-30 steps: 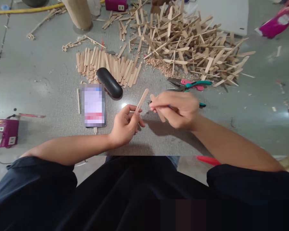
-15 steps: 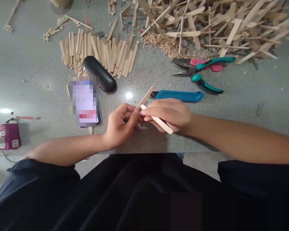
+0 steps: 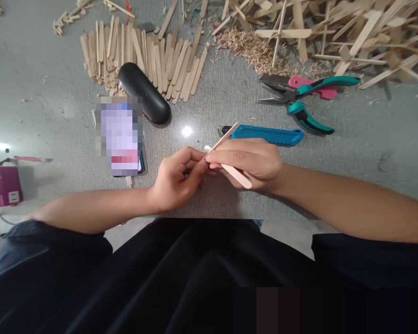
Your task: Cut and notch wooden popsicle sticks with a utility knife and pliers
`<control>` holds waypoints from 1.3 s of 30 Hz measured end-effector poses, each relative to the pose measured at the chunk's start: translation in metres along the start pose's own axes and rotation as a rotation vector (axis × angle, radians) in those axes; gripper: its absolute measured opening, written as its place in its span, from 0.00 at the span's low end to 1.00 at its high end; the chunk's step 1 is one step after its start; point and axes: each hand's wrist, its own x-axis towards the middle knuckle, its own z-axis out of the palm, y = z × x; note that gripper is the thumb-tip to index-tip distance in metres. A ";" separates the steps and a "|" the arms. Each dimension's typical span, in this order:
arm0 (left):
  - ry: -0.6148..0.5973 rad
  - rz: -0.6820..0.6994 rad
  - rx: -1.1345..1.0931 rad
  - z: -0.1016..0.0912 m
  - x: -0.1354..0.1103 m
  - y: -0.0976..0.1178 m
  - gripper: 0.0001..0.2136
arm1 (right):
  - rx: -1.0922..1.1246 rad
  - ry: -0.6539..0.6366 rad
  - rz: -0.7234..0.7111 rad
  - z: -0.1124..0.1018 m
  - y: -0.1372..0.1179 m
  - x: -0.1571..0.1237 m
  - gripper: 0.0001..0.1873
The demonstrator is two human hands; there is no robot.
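Over the front of the table, my left hand [image 3: 178, 180] is closed, pinching a thin wooden craft stick [image 3: 225, 135] that slants up to the right. My right hand [image 3: 256, 160] is also closed and grips a second craft stick [image 3: 237, 176], which slants down to the right. The two sticks cross by the fingertips, and the fingers hide where they meet. A blue utility knife [image 3: 270, 134] lies just beyond my right hand, partly behind the first stick's tip. Teal-handled pliers [image 3: 334, 85] rest farther off, over a pink-handled tool [image 3: 328, 94].
Loose craft sticks [image 3: 160, 69] lie in rows beside a black oblong case [image 3: 144, 93] and a phone [image 3: 123, 139] with a cable. Wood shavings [image 3: 244, 48] and a heap of crossed sticks [image 3: 364, 39] fill the back right. A purple power outlet block [image 3: 9, 185] stands at the left.
The left hand's stick has moved right and now crosses in front of the right hand's stick. Both hands have come closer together. The whole view has shifted slightly.
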 end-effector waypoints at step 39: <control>0.067 -0.205 -0.185 0.002 0.007 0.013 0.17 | 0.394 -0.240 0.819 -0.021 -0.028 0.026 0.19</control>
